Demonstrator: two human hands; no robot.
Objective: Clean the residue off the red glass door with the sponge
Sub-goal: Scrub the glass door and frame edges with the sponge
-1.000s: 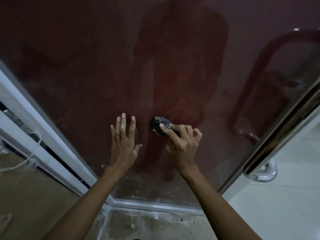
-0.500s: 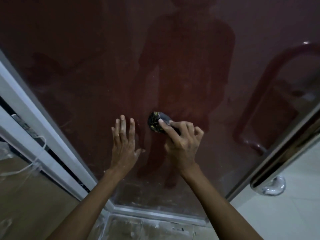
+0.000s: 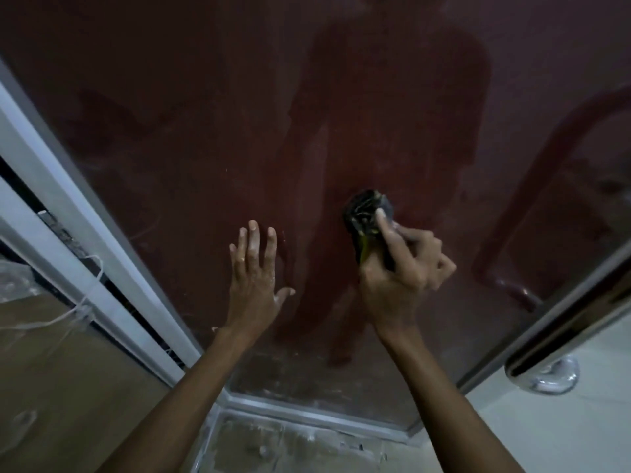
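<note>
— Hands first: what is each one doing, starting from the left?

— Her or his left hand lies flat on the red glass door, fingers straight and slightly spread, holding nothing. I judge it braces the pane so it does not swing under the rubbing.

— And the other?

— Further right, the right hand grips the sponge, fingers curled round it, index finger laid along its back to press the dark scouring face onto the glass. It sits in the lower middle of the door, well above the bottom edge.

— Why there?

— Probably because a pale, chalky film still clouds the pane around it and thickens toward the bottom edge. White smears also cling to both hands.

— Anything past that?

— At the door's right edge, the chrome pull handle, untouched.
</note>
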